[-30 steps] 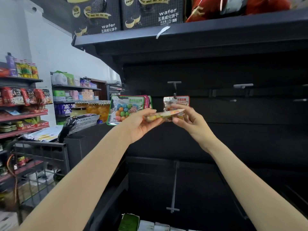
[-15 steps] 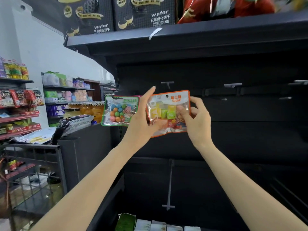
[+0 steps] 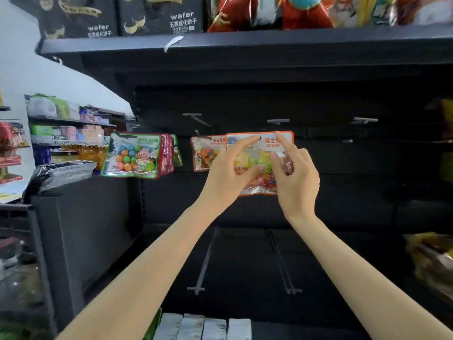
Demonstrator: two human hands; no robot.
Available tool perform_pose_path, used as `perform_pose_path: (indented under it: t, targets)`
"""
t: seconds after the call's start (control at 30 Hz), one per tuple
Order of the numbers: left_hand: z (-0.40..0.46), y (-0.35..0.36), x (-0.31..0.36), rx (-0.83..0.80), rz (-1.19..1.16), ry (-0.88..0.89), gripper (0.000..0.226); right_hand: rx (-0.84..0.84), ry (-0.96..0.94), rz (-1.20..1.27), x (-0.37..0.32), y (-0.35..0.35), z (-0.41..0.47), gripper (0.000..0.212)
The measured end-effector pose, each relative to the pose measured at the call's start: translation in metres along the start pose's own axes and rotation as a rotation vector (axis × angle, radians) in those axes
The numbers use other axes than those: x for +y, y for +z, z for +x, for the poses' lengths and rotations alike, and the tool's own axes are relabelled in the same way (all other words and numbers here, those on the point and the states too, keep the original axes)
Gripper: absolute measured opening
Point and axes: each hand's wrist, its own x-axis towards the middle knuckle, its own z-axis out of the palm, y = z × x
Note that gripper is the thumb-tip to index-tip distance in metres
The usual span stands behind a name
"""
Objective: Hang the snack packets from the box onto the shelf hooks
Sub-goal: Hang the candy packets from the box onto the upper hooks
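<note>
Black shelf (image 3: 245,42) carries wafer boxes (image 3: 159,15); its hooks (image 3: 196,116) hold candy packets (image 3: 133,155).

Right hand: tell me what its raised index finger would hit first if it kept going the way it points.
The right hand points its index finger up along the orange-edged SUGAR packet; beyond its top edge the nearest thing is probably the bare hook, though depth is unclear.

Head camera faces the dark shelf (image 3: 245,45) closely.

black shelving unit (image 3: 245,49) | white wall (image 3: 73,79) left | stocked aisle shelves (image 3: 68,121)
</note>
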Motion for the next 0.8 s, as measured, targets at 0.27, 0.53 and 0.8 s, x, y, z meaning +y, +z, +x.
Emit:
perform_pose_path:
  t: [0.27,0.53,0.8]
  targets:
    - [0.007,0.029,0.009,0.002,0.045,-0.147,0.063,-0.242,0.093,-0.009,0.024,-0.02,0.014,0.045]
    - [0.02,0.031,0.002,-0.101,0.213,-0.194,0.067,-0.204,0.128,-0.068,0.034,-0.016,0.019,0.046]
    - [0.034,0.031,-0.017,-0.139,0.416,-0.246,0.066,-0.367,0.115,-0.26,0.049,-0.005,0.037,0.057]
